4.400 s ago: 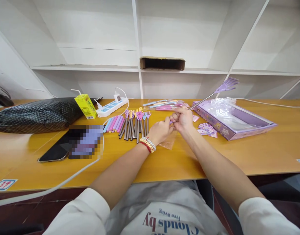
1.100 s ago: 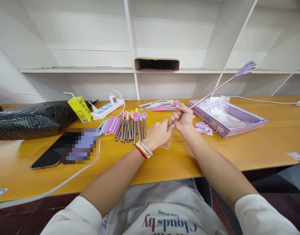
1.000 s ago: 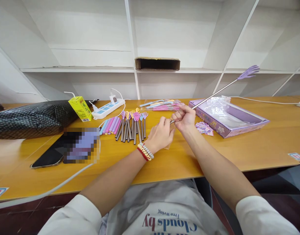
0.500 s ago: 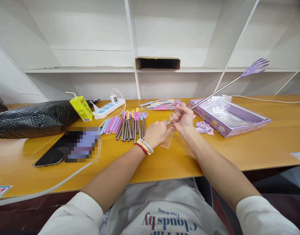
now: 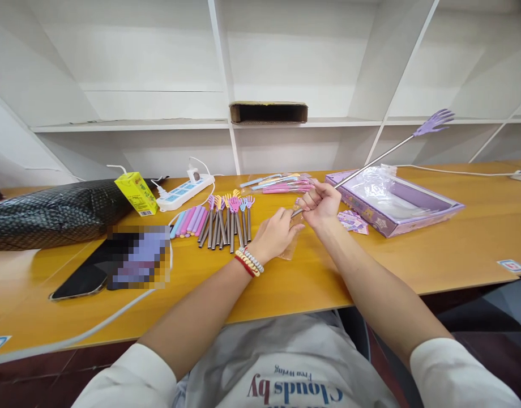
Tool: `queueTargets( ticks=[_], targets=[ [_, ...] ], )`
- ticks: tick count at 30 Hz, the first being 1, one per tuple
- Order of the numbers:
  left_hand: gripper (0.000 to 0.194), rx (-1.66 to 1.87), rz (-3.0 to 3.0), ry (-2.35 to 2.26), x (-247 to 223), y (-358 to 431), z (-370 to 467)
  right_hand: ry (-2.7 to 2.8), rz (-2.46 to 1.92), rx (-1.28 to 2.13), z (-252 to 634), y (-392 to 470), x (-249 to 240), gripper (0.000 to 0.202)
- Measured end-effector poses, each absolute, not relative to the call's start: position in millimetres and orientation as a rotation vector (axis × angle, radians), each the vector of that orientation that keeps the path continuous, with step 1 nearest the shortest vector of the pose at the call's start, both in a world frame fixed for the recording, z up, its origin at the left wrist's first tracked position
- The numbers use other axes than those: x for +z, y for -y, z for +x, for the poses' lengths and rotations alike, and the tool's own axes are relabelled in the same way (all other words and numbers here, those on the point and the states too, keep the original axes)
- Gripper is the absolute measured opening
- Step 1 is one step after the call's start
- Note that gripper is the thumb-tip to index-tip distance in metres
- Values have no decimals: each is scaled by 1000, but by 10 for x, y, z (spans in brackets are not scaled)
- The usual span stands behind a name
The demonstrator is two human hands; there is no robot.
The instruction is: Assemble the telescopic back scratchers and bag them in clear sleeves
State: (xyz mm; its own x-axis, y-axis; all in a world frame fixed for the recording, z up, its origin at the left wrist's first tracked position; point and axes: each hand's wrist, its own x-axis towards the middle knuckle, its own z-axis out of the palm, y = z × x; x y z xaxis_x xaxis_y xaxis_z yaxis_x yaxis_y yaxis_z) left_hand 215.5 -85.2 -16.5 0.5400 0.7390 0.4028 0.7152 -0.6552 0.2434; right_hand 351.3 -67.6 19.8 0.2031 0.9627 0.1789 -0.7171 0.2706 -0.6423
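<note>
A back scratcher with a purple claw head (image 5: 434,123) on a long metal rod slants up to the right in both hands. My right hand (image 5: 322,207) is wrapped round the rod. Lower down, my left hand (image 5: 274,235) is closed about its near end, thumb stretched out; its grip and the handle are mostly hidden. Left of my hands lie several short back scratchers (image 5: 226,224) with coloured claws and bare metal shafts. Beside those are several pastel handle sleeves (image 5: 190,221). Under my hands lies a clear plastic bag (image 5: 289,249).
Bagged scratchers (image 5: 281,184) lie behind my hands. To the right are small printed cards (image 5: 353,222) and a purple tray box (image 5: 405,228). Leftward sit a power strip (image 5: 186,192), a yellow drink carton (image 5: 136,194), a black wrapped parcel (image 5: 56,212) and a phone (image 5: 80,272).
My hands have drawn slightly apart along the rod, and more of it shows between them. The left thumb has lifted outward. The whole view has shifted a little.
</note>
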Motion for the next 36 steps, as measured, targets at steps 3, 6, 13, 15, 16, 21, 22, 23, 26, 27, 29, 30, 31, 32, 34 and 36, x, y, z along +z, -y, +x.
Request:
queueTargets(
  ticks=[3, 6, 13, 15, 16, 21, 22, 23, 26, 27, 29, 30, 31, 32, 34, 36],
  targets=[
    [36, 659, 2735, -1443, -181, 839, 2175, 593, -466, 1240, 3437, 681, 169, 39],
    [38, 624, 2761, -1519, -184, 821, 2160, 576, -442, 1278, 3369, 692, 147, 40],
    [52, 597, 2648, -1534, -103, 832, 2129, 638, -456, 1345, 3388, 744, 204, 44],
    [52, 615, 2603, -1462, -72, 812, 2126, 652, -450, 1341, 3402, 759, 235, 44],
    [53, 619, 2575, -1424, -59, 798, 2125, 653, -447, 1341, 3406, 765, 246, 44],
    [54, 541, 2348, -1269, 4, 729, 2083, 647, -444, 1359, 3408, 776, 266, 43],
    [53, 509, 2295, -1217, 23, 725, 2060, 650, -440, 1365, 3408, 778, 266, 42],
    [52, 473, 2236, -1156, 43, 724, 2032, 656, -433, 1371, 3409, 781, 266, 42],
    [51, 340, 1996, -950, 105, 735, 1929, 682, -410, 1392, 3416, 793, 269, 43],
    [50, 299, 1909, -890, 123, 740, 1896, 689, -406, 1399, 3419, 796, 271, 43],
    [50, 240, 1765, -806, 156, 746, 1839, 697, -399, 1406, 3425, 801, 275, 44],
    [49, 227, 1714, -788, 174, 747, 1817, 700, -391, 1409, 3428, 802, 277, 43],
    [48, 223, 1675, -784, 192, 749, 1798, 703, -378, 1412, 3430, 803, 278, 43],
    [47, 223, 1646, -790, 210, 751, 1781, 706, -363, 1416, 3432, 803, 279, 42],
    [46, 231, 1613, -811, 246, 753, 1748, 713, -333, 1421, 3429, 805, 280, 42],
    [47, 227, 1612, -830, 273, 750, 1714, 719, -314, 1422, 3418, 808, 280, 42]
  ],
)
